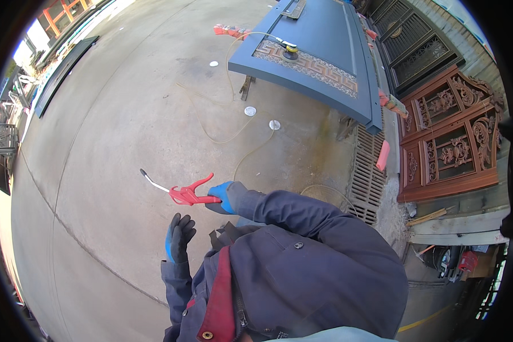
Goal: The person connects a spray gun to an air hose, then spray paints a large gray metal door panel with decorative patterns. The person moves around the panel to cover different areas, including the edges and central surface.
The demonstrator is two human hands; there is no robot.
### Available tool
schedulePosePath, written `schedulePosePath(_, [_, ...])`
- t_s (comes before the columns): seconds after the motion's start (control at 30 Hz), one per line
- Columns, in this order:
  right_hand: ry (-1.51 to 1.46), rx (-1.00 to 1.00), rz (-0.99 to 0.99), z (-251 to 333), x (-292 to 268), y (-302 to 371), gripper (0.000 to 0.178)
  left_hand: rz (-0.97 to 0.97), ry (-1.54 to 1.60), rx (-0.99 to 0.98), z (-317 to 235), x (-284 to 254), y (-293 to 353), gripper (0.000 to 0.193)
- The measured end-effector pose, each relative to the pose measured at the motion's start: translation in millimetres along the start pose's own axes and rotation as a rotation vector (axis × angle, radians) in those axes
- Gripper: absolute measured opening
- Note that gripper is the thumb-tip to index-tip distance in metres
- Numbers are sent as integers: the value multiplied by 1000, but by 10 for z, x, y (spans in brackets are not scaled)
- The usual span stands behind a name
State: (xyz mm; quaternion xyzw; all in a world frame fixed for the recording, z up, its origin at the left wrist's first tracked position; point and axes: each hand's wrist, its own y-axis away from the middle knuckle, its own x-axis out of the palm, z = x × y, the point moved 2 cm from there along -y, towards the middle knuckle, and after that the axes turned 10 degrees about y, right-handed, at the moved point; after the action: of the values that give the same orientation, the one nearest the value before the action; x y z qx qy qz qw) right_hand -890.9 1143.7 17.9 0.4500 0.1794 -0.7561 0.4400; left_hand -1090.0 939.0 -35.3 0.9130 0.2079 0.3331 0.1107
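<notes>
My right hand (225, 196), in a blue and black glove, is closed round the handle of a red air blow gun (187, 195). The gun's thin bent nozzle has a dark tip and points left, out over the concrete floor. Below it is my left hand (179, 237), gloved the same way; its fingers are extended, slightly curved, and hold nothing. A blue-grey door panel (319, 62) with a patterned band lies raised on supports farther off. On that band sits a small yellow and black sander (290, 53). A thin yellowish hose (247, 157) winds across the floor.
Sanding discs, one a pale round disc (250, 111), lie on the floor. A drain grate (366, 171) runs along the right, with a pink roll (383, 155) beside it. Carved brown door panels (447, 137) lean against the right wall. A long dark panel (62, 74) lies at the far left.
</notes>
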Motion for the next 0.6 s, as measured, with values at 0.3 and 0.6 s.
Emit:
schedulePosePath(0.3, [67, 43, 110, -636, -355, -1920, 33, 169, 178, -368, -825, 345, -2841, 58])
schedulePosePath(0.6, [-112, 41, 32, -1283, -1335, -4039, 46, 259, 428, -215, -1917, 447, -5165, 52])
